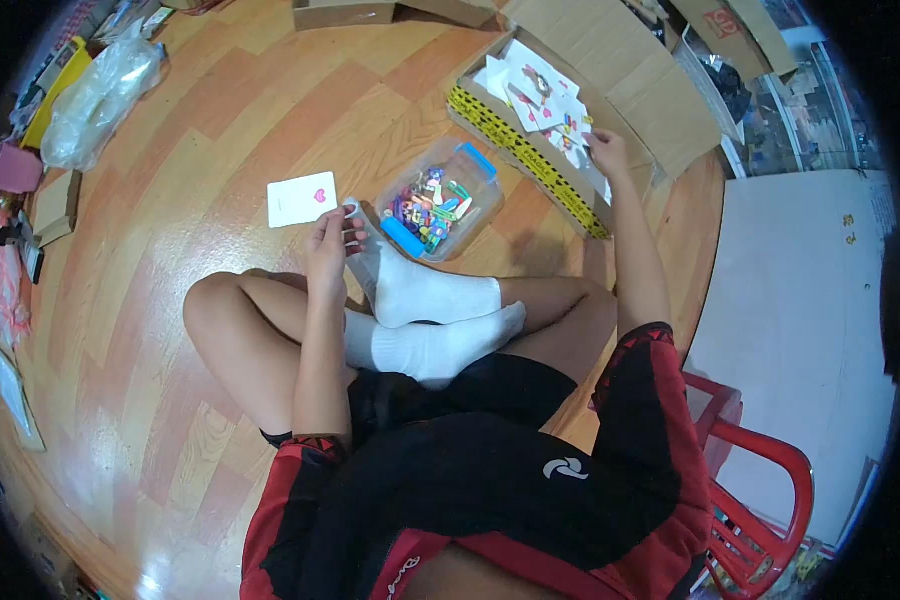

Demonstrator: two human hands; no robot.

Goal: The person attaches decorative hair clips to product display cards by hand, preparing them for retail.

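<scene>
My left hand [332,245] is just below a white card [295,205] with a pink heart on it, which lies on the floor. Its fingers are loosely curled and apart, near the toe of a white sock [425,290]. Over the long cardboard box [525,155], my right hand [608,152] has its fingertips bent together at the edge of a pile of white printed cards [545,95]. What these fingers pinch, if anything, is too small to make out. Small coloured pieces lie among the cards. A clear plastic tub [470,222] with blue clasps, holding several colourful small pieces [430,210], stands between my hands.
The box's cardboard flap [635,75] stands open behind my right hand. A red plastic chair [760,490] is at the right, beside a large white panel [795,340]. A clear plastic bag [100,105] and a small box [58,208] lie far left on the wooden floor.
</scene>
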